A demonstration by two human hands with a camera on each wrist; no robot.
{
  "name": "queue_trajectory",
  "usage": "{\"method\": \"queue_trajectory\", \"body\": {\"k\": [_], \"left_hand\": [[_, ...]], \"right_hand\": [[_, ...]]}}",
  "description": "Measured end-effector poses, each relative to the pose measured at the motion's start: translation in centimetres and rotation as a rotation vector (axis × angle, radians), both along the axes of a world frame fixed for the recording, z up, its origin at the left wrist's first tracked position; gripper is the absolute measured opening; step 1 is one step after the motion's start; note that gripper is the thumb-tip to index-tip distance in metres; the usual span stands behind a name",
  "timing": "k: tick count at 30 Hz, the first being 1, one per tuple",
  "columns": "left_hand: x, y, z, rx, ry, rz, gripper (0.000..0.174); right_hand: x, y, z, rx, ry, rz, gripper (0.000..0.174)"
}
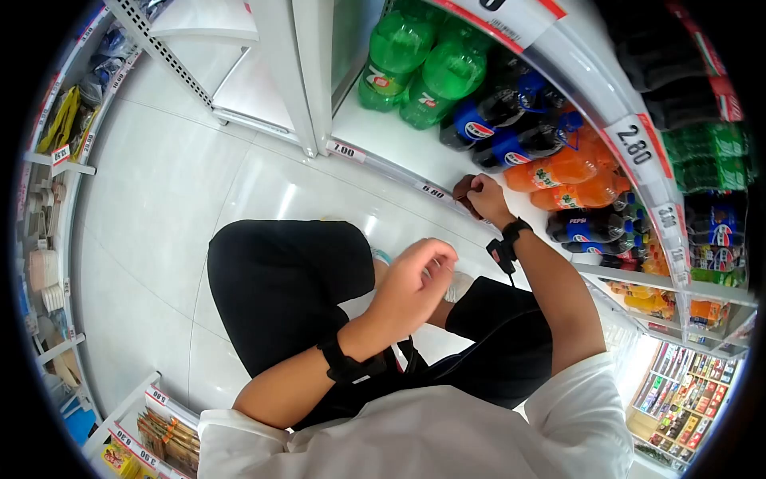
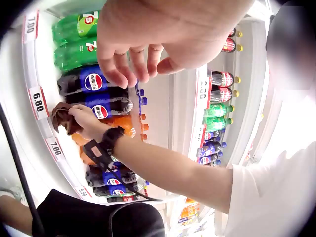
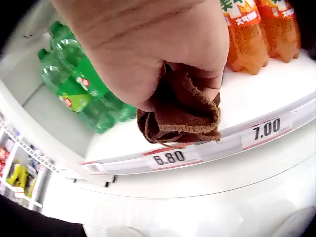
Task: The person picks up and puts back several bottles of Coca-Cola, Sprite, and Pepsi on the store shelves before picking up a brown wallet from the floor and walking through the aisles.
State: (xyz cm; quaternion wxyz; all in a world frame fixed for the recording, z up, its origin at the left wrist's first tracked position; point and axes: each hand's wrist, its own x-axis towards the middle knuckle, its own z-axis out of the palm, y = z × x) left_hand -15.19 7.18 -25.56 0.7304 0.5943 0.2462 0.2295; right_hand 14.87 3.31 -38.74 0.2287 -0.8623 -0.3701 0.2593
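Observation:
A folded brown cloth (image 3: 185, 111) is bunched in my right hand (image 1: 488, 199), whose fingers and thumb grip it. In the right wrist view the cloth hangs at the front edge of the white shelf (image 3: 256, 94), over the 6.80 price tag (image 3: 170, 157). Pepsi bottles (image 1: 499, 132) and orange soda bottles (image 1: 570, 172) lie on that shelf just beyond the hand. My left hand (image 1: 411, 279) hovers above my knees with its fingers loosely bent and nothing in them. From the left wrist view, the left fingers (image 2: 140, 61) hang relaxed.
Green 7UP bottles (image 1: 443, 76) fill the shelf's left end. An upper shelf edge with a 2.80 tag (image 1: 634, 140) curves over the bottles. A white shelf upright (image 1: 307, 72) stands left of the drinks. Across the tiled floor (image 1: 152, 215) is another stocked rack (image 1: 52, 271).

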Motion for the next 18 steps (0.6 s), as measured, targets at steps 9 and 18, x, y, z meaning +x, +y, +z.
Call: {"method": "queue_trajectory", "body": {"k": [9,18], "left_hand": [[-1.3,0.6,-0.9,0.54,0.143,0.362,0.058],[-5.9,-0.4,3.8,-0.491,-0.472,-0.223,0.056]], "right_hand": [[-12.6,-3.4,20.5,0.186,0.756,0.234,0.017],[-20.8,-4.5,23.8,0.705,0.364,0.489,0.032]]}}
